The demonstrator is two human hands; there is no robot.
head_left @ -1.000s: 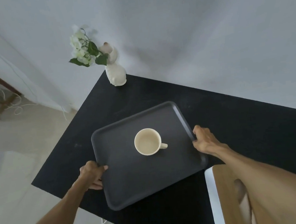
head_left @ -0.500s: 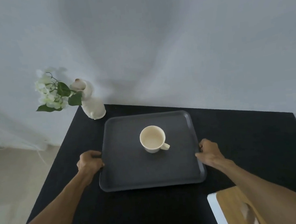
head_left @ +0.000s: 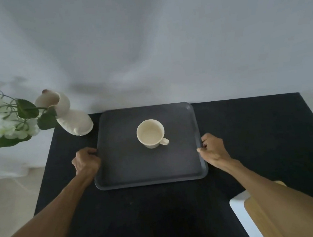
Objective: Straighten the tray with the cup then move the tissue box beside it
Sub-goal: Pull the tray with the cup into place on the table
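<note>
The worktop (head_left: 249, 128) carries the tray (head_left: 130, 171), gripped between the left hand (head_left: 85, 160) and right hand (head_left: 214, 149), fingers (head_left: 202, 144) curled shut over its side rims. Its edges look about square to the worktop; set it flat, gently, so the cup (head_left: 150, 133) midway between the hands stays upright. The box (head_left: 241, 217) waits behind the right hand.

Dark tray (head_left: 152, 176) square to tabletop (head_left: 250, 137) far edge. Cream cup (head_left: 150, 133) at tray centre, upright. Left hand (head_left: 86, 161), right hand (head_left: 212, 149) grip tray sides. Vase (head_left: 70, 115) at far-left corner. Tissue box (head_left: 241, 215) at near-right edge.
</note>
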